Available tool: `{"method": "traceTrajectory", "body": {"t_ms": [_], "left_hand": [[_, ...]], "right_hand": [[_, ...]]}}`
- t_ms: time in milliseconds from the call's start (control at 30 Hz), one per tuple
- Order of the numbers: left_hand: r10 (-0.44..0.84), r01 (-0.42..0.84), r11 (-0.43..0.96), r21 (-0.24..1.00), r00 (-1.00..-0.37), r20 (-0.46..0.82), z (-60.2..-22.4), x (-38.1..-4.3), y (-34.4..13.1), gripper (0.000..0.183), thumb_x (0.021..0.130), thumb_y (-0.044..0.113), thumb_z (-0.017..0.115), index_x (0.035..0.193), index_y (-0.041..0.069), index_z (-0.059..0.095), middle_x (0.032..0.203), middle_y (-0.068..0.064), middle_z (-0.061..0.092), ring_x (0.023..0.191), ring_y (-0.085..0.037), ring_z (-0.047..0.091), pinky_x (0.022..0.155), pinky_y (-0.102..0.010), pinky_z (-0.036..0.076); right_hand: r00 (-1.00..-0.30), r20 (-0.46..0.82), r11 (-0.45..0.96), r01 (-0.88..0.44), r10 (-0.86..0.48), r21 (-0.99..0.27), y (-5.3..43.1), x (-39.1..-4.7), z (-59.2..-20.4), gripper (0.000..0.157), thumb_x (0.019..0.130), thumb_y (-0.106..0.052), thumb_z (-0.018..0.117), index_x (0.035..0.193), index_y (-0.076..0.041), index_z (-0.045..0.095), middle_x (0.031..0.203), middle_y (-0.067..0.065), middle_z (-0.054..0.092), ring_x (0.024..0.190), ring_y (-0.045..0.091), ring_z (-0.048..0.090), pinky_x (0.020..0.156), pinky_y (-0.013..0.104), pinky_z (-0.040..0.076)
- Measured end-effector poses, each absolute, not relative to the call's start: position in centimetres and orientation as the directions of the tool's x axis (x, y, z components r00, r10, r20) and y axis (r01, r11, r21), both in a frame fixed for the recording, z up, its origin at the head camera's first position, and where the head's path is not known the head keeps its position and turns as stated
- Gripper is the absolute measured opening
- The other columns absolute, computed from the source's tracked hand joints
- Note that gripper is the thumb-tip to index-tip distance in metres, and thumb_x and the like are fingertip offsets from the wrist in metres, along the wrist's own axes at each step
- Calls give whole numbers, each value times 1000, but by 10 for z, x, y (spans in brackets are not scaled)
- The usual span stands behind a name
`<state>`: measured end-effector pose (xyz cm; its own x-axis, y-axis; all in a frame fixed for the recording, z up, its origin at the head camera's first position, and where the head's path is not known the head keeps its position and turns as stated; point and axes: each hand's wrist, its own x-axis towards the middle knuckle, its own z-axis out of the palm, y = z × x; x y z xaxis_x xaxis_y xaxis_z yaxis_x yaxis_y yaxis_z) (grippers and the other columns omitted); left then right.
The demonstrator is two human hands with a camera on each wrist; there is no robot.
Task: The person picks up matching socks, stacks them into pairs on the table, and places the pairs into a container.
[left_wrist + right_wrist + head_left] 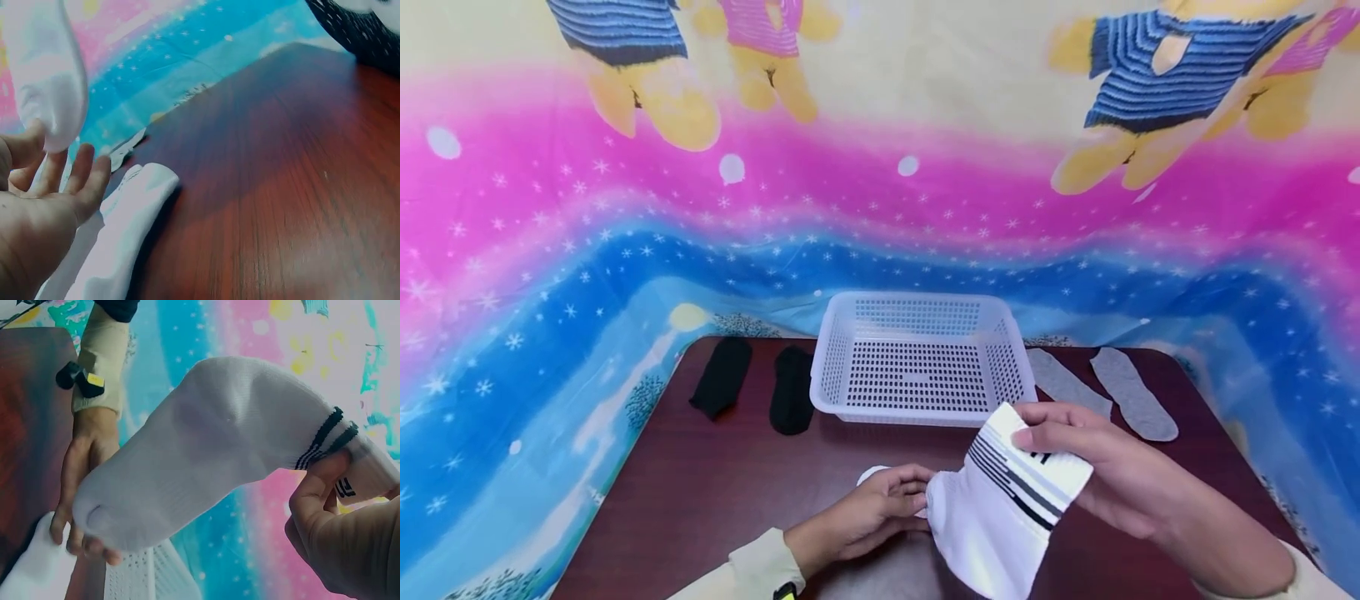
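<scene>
A white sock with black stripes round its cuff hangs between both hands above the table. My right hand grips it by the cuff, thumb on the near face. At the other end, my left hand pinches the toe; the left wrist view shows the thumb in front and fingers behind. The right wrist view shows the sock stretched lengthwise, heel bulging. Below my left hand, a second white sock lies on the table, mostly hidden by that hand in the head view.
A white perforated plastic basket stands at the table's back middle. Two black socks lie left of it and two grey socks lie right. The dark red wooden table meets a patterned cloth behind.
</scene>
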<state>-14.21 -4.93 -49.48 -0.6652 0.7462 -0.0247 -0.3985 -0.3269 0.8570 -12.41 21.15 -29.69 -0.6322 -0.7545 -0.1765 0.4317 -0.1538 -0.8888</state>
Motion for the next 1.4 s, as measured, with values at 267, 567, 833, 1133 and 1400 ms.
{"method": "traceTrajectory", "body": {"t_ms": [267, 567, 833, 1133, 1400], "left_hand": [[654, -424, -406, 810, -754, -67, -481, -143, -66, 29, 95, 3, 52, 123, -4, 51, 111, -5, 60, 101, -15, 59, 91, -34, 51], [430, -304, -217, 928, -883, -188, -469, -145, -85, 34, 84, 3, 70, 111, -13, 59, 90, -3, 69, 78, -11, 65, 70, -26, 55], [287, -277, -88, 957, -927, -242, -466, -145, -98, 36, 80, 1, 73, 109, -16, 62, 86, -3, 70, 74, -7, 64, 66, -20, 52], [224, -287, -47, 957, -937, -270, -465, -148, -100, 31, 83, 1, 70, 109, -15, 62, 83, -4, 70, 70, -5, 63, 63, -18, 50], [237, -284, 50, 958, -928, -288, -473, -147, -96, 29, 86, 2, 67, 108, -14, 61, 85, -8, 71, 63, -7, 60, 56, -25, 48]], "right_hand": [[-687, -244, -89, 411, -684, -907, 231, -127, -307, 32, 100, -4, 38, 131, -3, 46, 115, 15, 67, 102, 24, 67, 85, 37, 55], [-798, -330, 134, 305, -504, -943, 248, -132, -328, 20, 97, -13, 53, 116, -5, 55, 103, 8, 71, 90, 20, 69, 78, 36, 56], [-882, -349, 326, 244, -318, -913, 259, -139, -359, 41, 91, -25, 64, 117, 5, 54, 99, 7, 69, 87, 18, 67, 73, 36, 56], [-899, -339, 379, 222, -277, -898, 267, -155, -396, 45, 93, -28, 62, 119, 7, 55, 97, 5, 68, 85, 13, 63, 74, 32, 53], [-903, -369, 369, 274, -220, -888, 263, -162, -424, 45, 90, -16, 64, 124, 11, 51, 104, 10, 69, 87, 15, 64, 73, 31, 54]]}}
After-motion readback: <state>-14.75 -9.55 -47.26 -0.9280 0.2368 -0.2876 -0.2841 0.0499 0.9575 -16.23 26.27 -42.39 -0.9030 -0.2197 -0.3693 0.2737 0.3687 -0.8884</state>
